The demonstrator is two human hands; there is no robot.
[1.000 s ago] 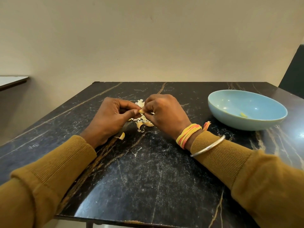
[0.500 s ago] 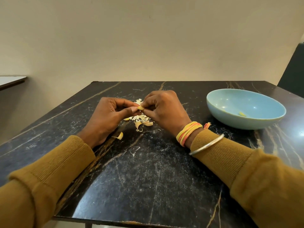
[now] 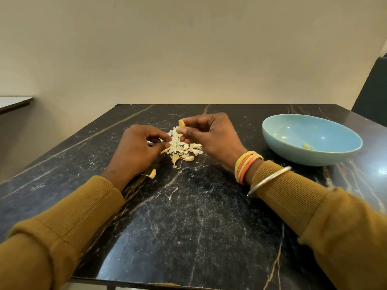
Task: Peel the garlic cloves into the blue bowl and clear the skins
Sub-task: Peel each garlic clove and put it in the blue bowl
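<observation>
- Your right hand [image 3: 211, 139] is lifted just above the table, with thumb and forefinger pinching a small pale yellow garlic clove [image 3: 181, 123] at their tips; the other fingers are curled in.
- Your left hand [image 3: 138, 148] sits lower and to the left, apart from the right one. Its fingers are curled and the tips are drawn together at the edge of the pile. You cannot tell whether they are pinching a scrap of skin.
- Between your hands lies a loose heap of papery white skins and cream-coloured cloves [image 3: 182, 148], resting on the black marble tabletop with gold veins [image 3: 188, 216].
- One stray clove with a wisp of skin [image 3: 152, 173] lies on the table just beside your left wrist, apart from the heap.
- The shallow, round, light blue bowl [image 3: 303, 159] stands on the table to the right of your right hand, well apart from the heap. A single peeled yellow clove [image 3: 307, 145] rests inside it.
- Your right wrist carries yellow and orange thread bands [image 3: 247, 166] and a plain silver bangle [image 3: 270, 181] over a mustard ribbed sleeve [image 3: 293, 201].
- A plain beige wall [image 3: 188, 49] rises behind the table.
</observation>
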